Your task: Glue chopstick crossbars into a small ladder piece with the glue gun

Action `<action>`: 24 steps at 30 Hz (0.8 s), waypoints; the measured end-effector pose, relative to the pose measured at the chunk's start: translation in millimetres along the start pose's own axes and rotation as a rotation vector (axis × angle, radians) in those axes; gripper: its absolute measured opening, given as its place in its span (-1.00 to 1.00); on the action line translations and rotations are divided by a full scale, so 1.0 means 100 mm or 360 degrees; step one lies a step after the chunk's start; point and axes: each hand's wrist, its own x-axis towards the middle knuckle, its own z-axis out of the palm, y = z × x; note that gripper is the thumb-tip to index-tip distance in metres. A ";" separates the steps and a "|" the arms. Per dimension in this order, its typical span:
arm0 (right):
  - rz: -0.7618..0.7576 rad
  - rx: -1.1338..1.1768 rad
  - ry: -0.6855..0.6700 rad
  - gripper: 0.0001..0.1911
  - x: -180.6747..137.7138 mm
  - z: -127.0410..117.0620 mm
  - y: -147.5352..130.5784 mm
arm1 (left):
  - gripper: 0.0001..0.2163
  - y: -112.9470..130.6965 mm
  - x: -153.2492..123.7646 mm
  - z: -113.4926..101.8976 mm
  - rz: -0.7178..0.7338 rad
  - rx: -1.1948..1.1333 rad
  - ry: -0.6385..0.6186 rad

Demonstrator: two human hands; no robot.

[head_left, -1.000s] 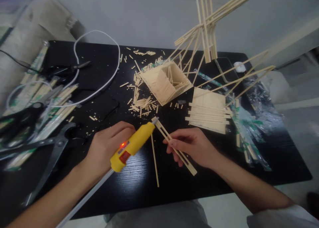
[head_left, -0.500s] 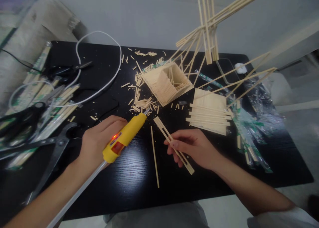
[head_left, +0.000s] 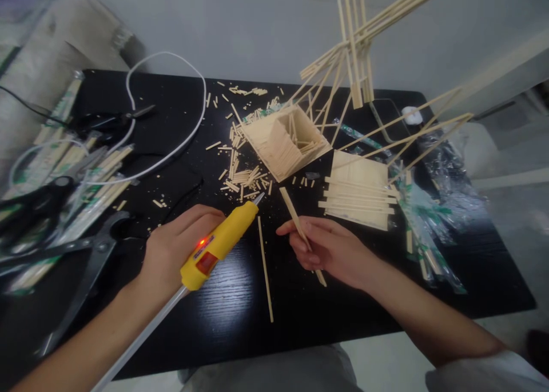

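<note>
While clasping the yellow glue gun (head_left: 218,243) in the closed left hand (head_left: 169,252), nozzle aimed at the scattered stick offcuts (head_left: 244,178), pinches a wooden stick piece (head_left: 294,212) between thumb and fingers of the right hand (head_left: 330,249), over the black table (head_left: 240,323), beside a loose single stick (head_left: 265,266), near the flat stick panel (head_left: 358,189).

White cable (head_left: 189,135), shears (head_left: 96,249), stick box (head_left: 283,143), offcuts (head_left: 242,178)

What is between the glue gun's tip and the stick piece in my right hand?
Nothing visible. The glue gun in the left hand points at the stick piece held by the right hand, with only bare table in the gap. One loose stick lies flat on the table just below it.
</note>
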 end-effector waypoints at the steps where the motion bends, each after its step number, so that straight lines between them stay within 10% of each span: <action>1: 0.0010 -0.0007 -0.0013 -0.66 0.00 0.00 0.00 | -0.85 0.01 0.00 0.01 0.0004 -0.0008 0.0003; 24: -0.0185 -0.0491 -0.0049 -0.70 -0.02 0.02 0.05 | -0.80 0.07 0.00 0.17 0.0139 -0.0014 -0.0169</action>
